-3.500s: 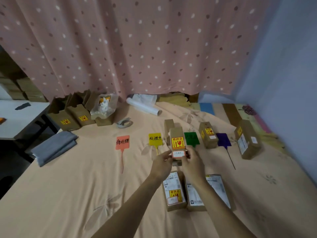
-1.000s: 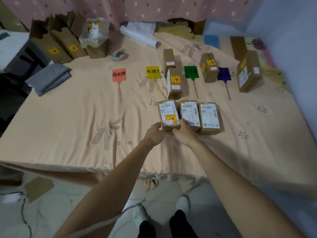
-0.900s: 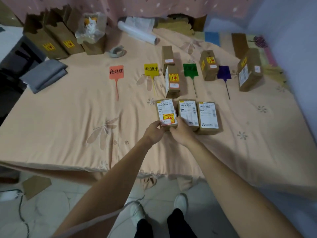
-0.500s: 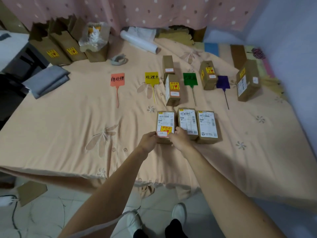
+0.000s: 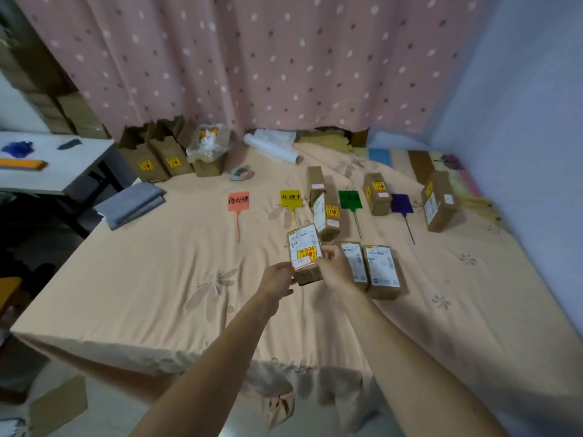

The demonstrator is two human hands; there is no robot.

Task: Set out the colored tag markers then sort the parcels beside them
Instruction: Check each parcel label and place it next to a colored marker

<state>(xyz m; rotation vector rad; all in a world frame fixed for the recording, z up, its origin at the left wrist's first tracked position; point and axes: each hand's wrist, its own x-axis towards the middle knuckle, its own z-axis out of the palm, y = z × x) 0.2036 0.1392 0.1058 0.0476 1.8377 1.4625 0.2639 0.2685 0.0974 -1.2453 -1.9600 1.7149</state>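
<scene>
Both hands hold one brown parcel with a white label and a yellow sticker, lifted off the bed and tilted up. My left hand grips its lower left, my right hand its right side. Two labelled parcels lie flat just to the right. Four tag markers lie in a row beyond: orange tag, yellow tag, green tag, purple tag. Two parcels stand beside the yellow tag, one parcel beside the green, a larger parcel right of the purple.
The peach bed sheet ends at a front edge near me. Open cartons, a bagged toy, a white roll and tape sit at the back. A grey folded cloth lies left, by a white table.
The leftmost of the three flat parcels has been lifted off the bed by both hands and raised toward the tags. The camera has tilted upward.
</scene>
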